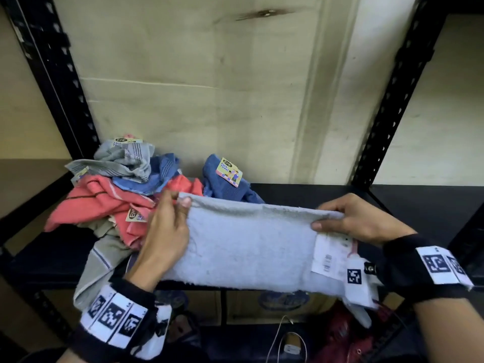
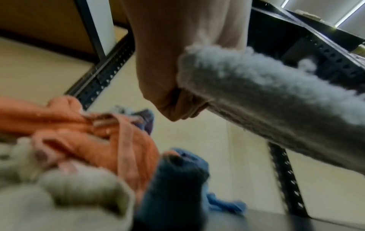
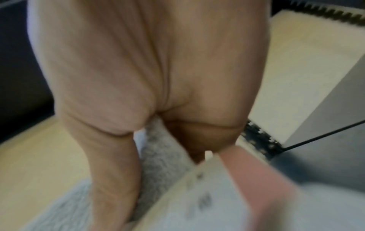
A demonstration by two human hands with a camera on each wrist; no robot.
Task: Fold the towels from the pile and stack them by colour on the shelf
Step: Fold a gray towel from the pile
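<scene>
While you held the light blue towel [image 1: 248,244] stretched between your hands in front of the black shelf [image 1: 327,195], your left hand [image 1: 167,231] pinched its upper left corner and your right hand [image 1: 351,218] gripped its upper right corner, thumb on the near face. A white paper label [image 1: 331,258] hung from the towel just below your right grip. Just beyond your left grip lay the pile [image 1: 123,184] of coral, grey and blue face towels, and a blue face towel [image 1: 225,179] with a card tag sat behind the stretched edge.
</scene>
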